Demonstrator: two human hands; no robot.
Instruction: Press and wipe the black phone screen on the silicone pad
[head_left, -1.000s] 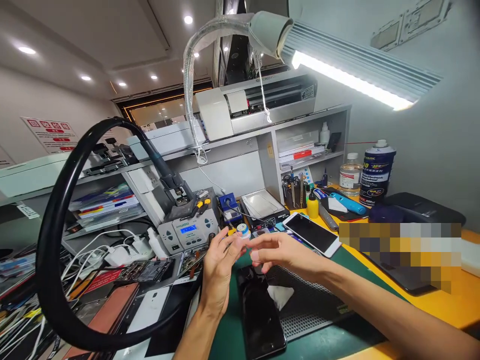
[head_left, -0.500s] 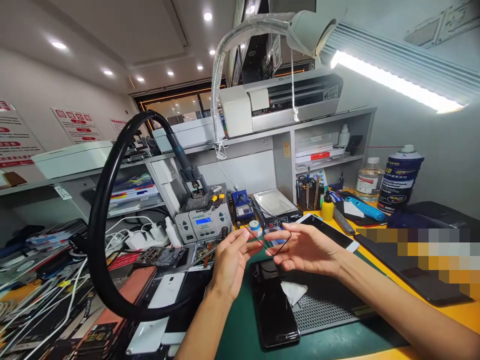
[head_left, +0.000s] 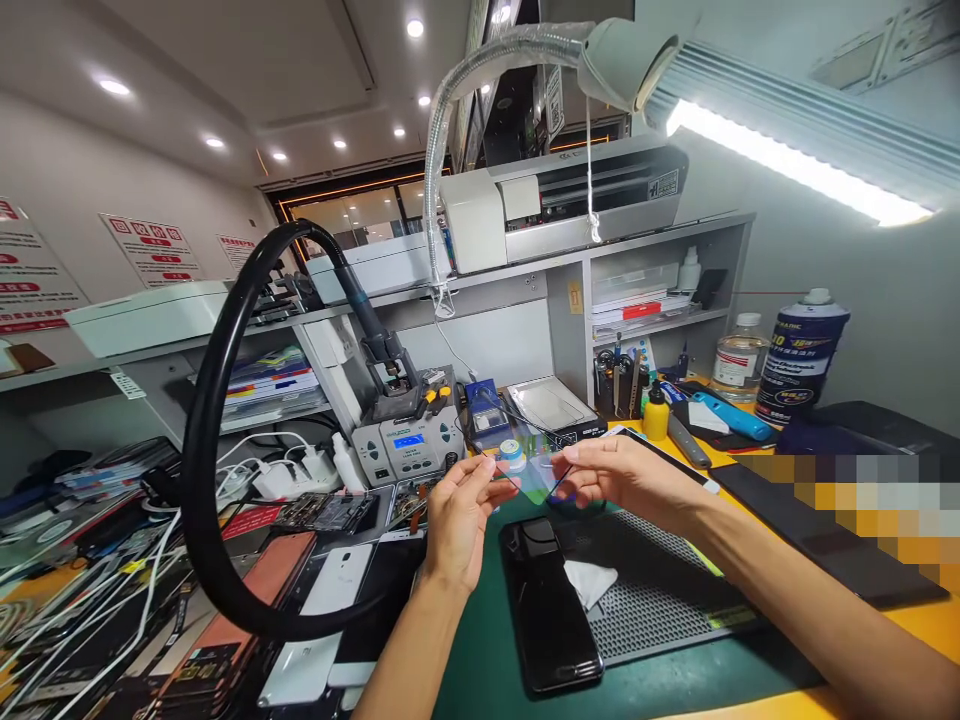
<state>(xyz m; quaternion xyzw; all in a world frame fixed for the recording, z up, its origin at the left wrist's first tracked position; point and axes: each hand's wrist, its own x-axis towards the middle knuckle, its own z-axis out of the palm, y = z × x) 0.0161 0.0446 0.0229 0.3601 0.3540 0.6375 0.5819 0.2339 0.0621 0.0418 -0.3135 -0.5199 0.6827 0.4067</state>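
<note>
Head view.

Left hand: thumb and fingertips pinched narrow on the left edge of a thin see-through sheet.

Right hand: thumb and fingers closed on the sheet's right edge, dark along that side.

Sheet: raised between the two hands, over the far part of a green mat; tinted green and violet. Half a second ago only a thin dark curved outline showed there; a second ago the fingertips nearly met, and now they stand apart.

Black phone: flat on the green mat, on the near side of the hands; place on the mat little changed.

White cloth: crumpled, just right of the phone, on a perforated black plate. The plate's right side now carries a yellow-green glint.

Round jar: blue and white, beyond the left fingertips.

White phone: beyond the right hand, partly hidden by it.
</note>
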